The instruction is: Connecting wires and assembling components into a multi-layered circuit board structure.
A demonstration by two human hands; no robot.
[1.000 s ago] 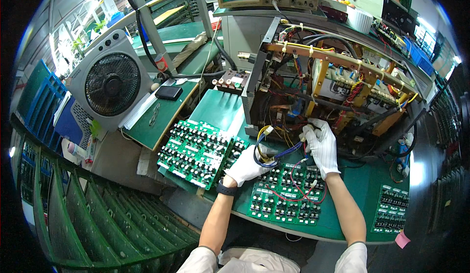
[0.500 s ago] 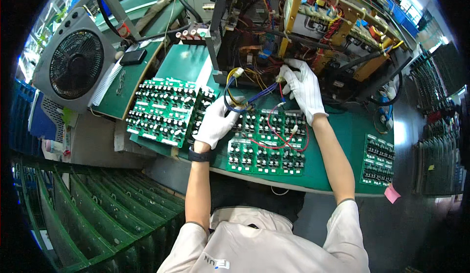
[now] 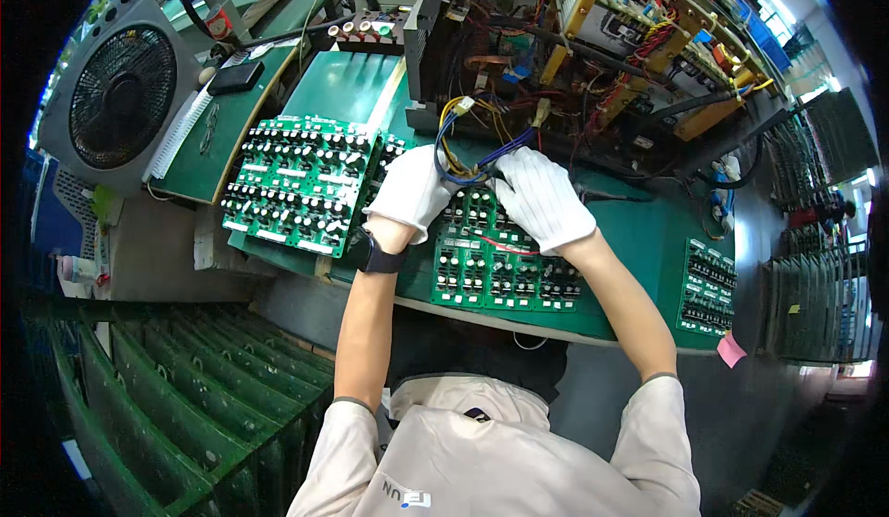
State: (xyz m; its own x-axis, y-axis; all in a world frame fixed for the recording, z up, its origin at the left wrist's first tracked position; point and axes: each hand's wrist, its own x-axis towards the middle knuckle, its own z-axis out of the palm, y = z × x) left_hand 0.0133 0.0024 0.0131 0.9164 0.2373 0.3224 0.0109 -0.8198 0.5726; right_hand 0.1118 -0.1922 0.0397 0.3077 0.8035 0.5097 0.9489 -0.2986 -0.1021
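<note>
A bundle of blue, purple and yellow wires (image 3: 474,172) with white connectors hangs from an open electronics cabinet (image 3: 505,49). My left hand (image 3: 407,193), in a white glove, is closed on the looped left part of the bundle. My right hand (image 3: 544,202), gloved in striped white, pinches the bundle's right side; its fingertips are partly hidden. Below both hands a green circuit board panel (image 3: 505,276) lies on the green bench, with a red wire (image 3: 509,245) across it. To the left, another populated circuit board panel (image 3: 292,183) rests beside my left hand.
A grey fan (image 3: 125,91) stands at the far left near a black box-shaped item (image 3: 236,78). A terminal block (image 3: 369,31) sits behind the boards. One more board panel (image 3: 708,285) lies at the bench's right end. A green slatted rack (image 3: 176,397) fills the lower left.
My right hand has come down and left from the cabinet's wires to the bundle. The left hand stays at the loop. Most red wire over the boards is out of sight.
</note>
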